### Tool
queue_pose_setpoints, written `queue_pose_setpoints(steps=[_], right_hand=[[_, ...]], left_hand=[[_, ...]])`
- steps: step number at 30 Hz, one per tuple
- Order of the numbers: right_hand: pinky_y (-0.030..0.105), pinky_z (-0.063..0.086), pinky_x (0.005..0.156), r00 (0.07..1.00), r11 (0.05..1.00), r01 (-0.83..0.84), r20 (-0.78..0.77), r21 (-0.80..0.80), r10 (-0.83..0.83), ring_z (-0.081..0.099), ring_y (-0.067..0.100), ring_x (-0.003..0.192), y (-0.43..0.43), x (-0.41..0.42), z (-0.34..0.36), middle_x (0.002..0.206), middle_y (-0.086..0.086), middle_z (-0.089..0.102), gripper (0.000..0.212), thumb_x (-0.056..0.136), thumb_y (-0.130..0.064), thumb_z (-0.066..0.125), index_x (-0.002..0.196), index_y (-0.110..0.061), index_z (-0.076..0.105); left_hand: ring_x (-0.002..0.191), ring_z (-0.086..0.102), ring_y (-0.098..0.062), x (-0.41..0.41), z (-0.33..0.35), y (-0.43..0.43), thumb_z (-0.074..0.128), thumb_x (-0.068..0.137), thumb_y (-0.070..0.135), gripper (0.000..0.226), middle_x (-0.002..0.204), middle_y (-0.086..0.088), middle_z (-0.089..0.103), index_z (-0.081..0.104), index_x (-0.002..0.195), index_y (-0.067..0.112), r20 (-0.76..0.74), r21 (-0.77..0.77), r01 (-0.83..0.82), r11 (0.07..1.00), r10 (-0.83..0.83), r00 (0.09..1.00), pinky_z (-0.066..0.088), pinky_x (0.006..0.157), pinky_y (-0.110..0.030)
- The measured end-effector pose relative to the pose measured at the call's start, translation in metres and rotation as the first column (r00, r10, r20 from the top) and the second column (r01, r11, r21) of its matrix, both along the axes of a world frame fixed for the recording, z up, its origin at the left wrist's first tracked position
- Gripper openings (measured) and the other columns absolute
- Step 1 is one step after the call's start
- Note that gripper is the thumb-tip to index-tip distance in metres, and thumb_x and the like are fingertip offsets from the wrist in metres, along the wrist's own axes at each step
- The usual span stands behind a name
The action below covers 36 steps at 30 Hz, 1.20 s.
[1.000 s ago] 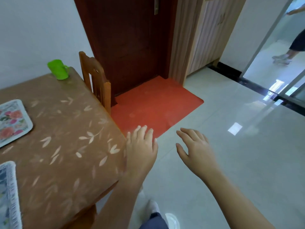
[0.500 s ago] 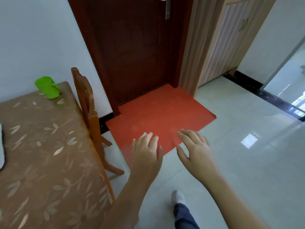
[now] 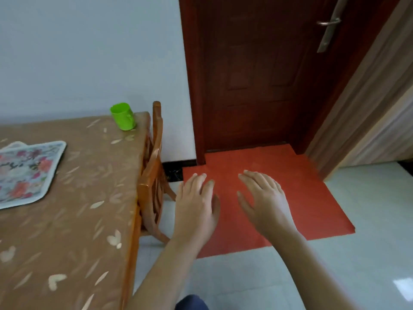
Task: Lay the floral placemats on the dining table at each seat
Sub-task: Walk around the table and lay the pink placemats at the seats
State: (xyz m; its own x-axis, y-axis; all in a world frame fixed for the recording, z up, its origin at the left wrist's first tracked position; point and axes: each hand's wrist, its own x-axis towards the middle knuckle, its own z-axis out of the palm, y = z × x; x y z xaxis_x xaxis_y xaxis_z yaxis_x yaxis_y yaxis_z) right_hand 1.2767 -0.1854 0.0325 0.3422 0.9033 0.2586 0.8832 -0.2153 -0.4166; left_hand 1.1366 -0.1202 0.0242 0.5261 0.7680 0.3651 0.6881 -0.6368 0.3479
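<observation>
A floral placemat with a pale border lies flat on the dining table, at the left edge of the view. The table wears a brown cloth with a leaf pattern. My left hand and my right hand hover palm down to the right of the table, over the floor and the red mat. Both hands hold nothing and their fingers are spread. Neither hand touches the table or the placemat.
A green cup stands at the table's far right corner. A wooden chair is tucked against the table's right side. A red floor mat lies before a dark wooden door. Pale tiled floor spreads to the right.
The view has swung left and nearer the door, so the placemat on the table is back in sight. Both hands stay empty and spread, now over the red mat beside the chair.
</observation>
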Motion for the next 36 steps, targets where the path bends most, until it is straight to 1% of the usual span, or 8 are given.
queue_pose_setpoints(steps=[6, 11, 15, 20, 23, 28, 33, 36], right_hand=[[0.047, 0.033, 0.105, 0.979, 0.979, -0.205, 0.000, -0.001, 0.205, 0.044, 0.023, 0.125, 0.087, -0.010, -0.009, 0.130, 0.003, 0.054, 0.038, 0.086, -0.024, 0.058, 0.122, -0.016, 0.054], [0.047, 0.047, 0.092, 0.927, 0.919, -0.375, 0.044, 0.122, 0.372, 0.058, 0.026, 0.109, 0.177, -0.034, -0.008, 0.114, 0.007, 0.065, 0.033, 0.078, -0.015, 0.067, 0.110, -0.010, 0.063], [0.042, 0.051, 0.087, 0.809, 0.793, -0.588, 0.122, 0.156, 0.575, 0.061, 0.028, 0.102, 0.259, -0.070, 0.001, 0.108, 0.010, 0.067, 0.031, 0.075, -0.013, 0.068, 0.106, -0.008, 0.065], [0.042, 0.049, 0.087, 0.704, 0.691, -0.710, 0.138, 0.136, 0.697, 0.060, 0.028, 0.104, 0.338, -0.120, 0.003, 0.108, 0.009, 0.066, 0.033, 0.075, -0.013, 0.068, 0.107, -0.008, 0.063], [0.042, 0.047, 0.090, 0.604, 0.597, -0.797, 0.154, 0.098, 0.782, 0.058, 0.028, 0.106, 0.370, -0.146, 0.000, 0.111, 0.010, 0.064, 0.032, 0.078, -0.016, 0.064, 0.109, -0.008, 0.062], [0.038, 0.046, 0.090, 0.442, 0.441, -0.897, 0.156, 0.042, 0.884, 0.057, 0.024, 0.107, 0.409, -0.176, -0.009, 0.112, 0.006, 0.064, 0.034, 0.084, -0.027, 0.046, 0.112, -0.013, 0.060], [0.040, 0.048, 0.088, 0.266, 0.266, -0.964, 0.109, 0.008, 0.958, 0.056, 0.024, 0.108, 0.461, -0.205, -0.024, 0.114, 0.005, 0.063, 0.033, 0.080, -0.021, 0.060, 0.112, -0.013, 0.060], [0.038, 0.048, 0.086, 0.177, 0.181, -0.983, 0.122, -0.024, 0.977, 0.058, 0.023, 0.107, 0.493, -0.219, -0.029, 0.111, 0.005, 0.065, 0.033, 0.077, -0.020, 0.064, 0.110, -0.014, 0.062]], left_hand=[[0.111, 0.054, -0.036, -0.016, 0.002, 0.068, 0.072, 0.071, 0.007, 0.036, 0.114, -0.018, 0.062, 0.063, 0.106, 0.002, -0.029, -0.002, -0.217, 0.976, 0.217, 0.976, 0.039, 0.093, -0.057], [0.110, 0.054, -0.038, -0.041, -0.007, 0.141, 0.067, 0.077, 0.009, 0.029, 0.114, -0.018, 0.062, 0.064, 0.105, 0.003, 0.013, -0.015, -0.355, 0.935, 0.355, 0.935, 0.041, 0.092, -0.057], [0.116, 0.049, -0.036, -0.076, -0.009, 0.202, 0.058, 0.084, 0.013, 0.029, 0.119, -0.018, 0.059, 0.061, 0.111, 0.004, 0.008, -0.048, -0.527, 0.849, 0.528, 0.849, 0.032, 0.100, -0.055], [0.120, 0.045, -0.035, -0.131, -0.013, 0.254, 0.051, 0.086, 0.016, 0.032, 0.124, -0.018, 0.056, 0.058, 0.115, 0.005, -0.033, -0.079, -0.670, 0.738, 0.670, 0.741, 0.031, 0.100, -0.054], [0.115, 0.049, -0.036, -0.156, -0.019, 0.265, 0.059, 0.082, 0.009, 0.029, 0.120, -0.019, 0.058, 0.060, 0.111, 0.003, -0.029, -0.093, -0.758, 0.645, 0.760, 0.650, 0.033, 0.098, -0.054], [0.103, 0.056, -0.041, -0.178, -0.036, 0.272, 0.068, 0.071, 0.000, 0.031, 0.109, -0.022, 0.063, 0.064, 0.102, 0.000, -0.024, -0.137, -0.844, 0.518, 0.850, 0.526, 0.041, 0.087, -0.061], [0.098, 0.057, -0.045, -0.189, -0.045, 0.294, 0.068, 0.070, -0.004, 0.029, 0.103, -0.025, 0.063, 0.065, 0.099, -0.003, -0.034, -0.146, -0.929, 0.341, 0.937, 0.349, 0.043, 0.086, -0.060], [0.094, 0.058, -0.043, -0.193, -0.049, 0.309, 0.066, 0.070, -0.004, 0.030, 0.102, -0.025, 0.063, 0.064, 0.100, -0.003, -0.046, -0.134, -0.961, 0.241, 0.967, 0.249, 0.043, 0.085, -0.055]])
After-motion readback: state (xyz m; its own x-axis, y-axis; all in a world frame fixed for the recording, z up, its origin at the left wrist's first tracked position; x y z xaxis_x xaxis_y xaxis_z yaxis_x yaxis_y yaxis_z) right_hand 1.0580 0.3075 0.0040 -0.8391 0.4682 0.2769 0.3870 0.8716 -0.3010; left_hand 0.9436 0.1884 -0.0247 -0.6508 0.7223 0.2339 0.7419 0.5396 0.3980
